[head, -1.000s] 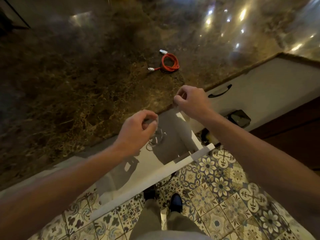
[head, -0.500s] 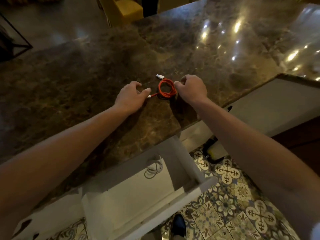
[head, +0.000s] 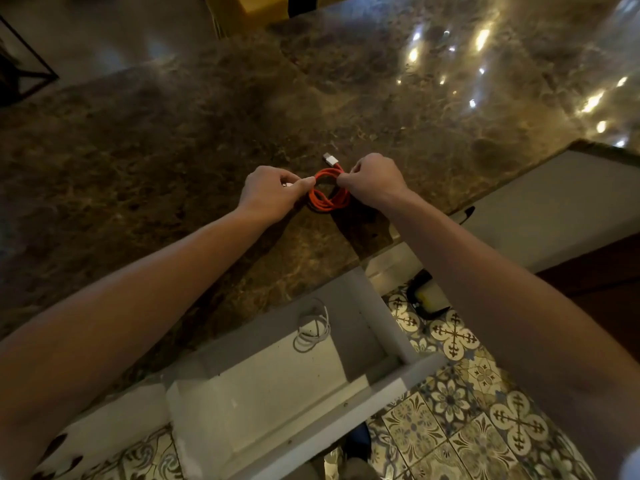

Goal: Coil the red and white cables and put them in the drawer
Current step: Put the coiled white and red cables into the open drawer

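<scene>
On a glossy brown marble surface (head: 173,150), near its front edge, the left hand (head: 270,194) pinches one side of the red cable (head: 329,194), a round coil of thin cord, and the right hand (head: 375,181) pinches the other side. Below the front edge, the white cable (head: 311,329) already lies coiled in the open pale drawer (head: 277,386); judging by this, only the red coil remains to go in.

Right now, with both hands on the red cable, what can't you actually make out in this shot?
- Head view: the red cable's second plug sits behind the left hand's fingers.
- Head view: the right hand's fingertips curl under; the exact grip is hidden.
- Head view: the open drawer's back is covered by the countertop.
- Head view: the white cable's plugs are too small and dim to tell.
</scene>
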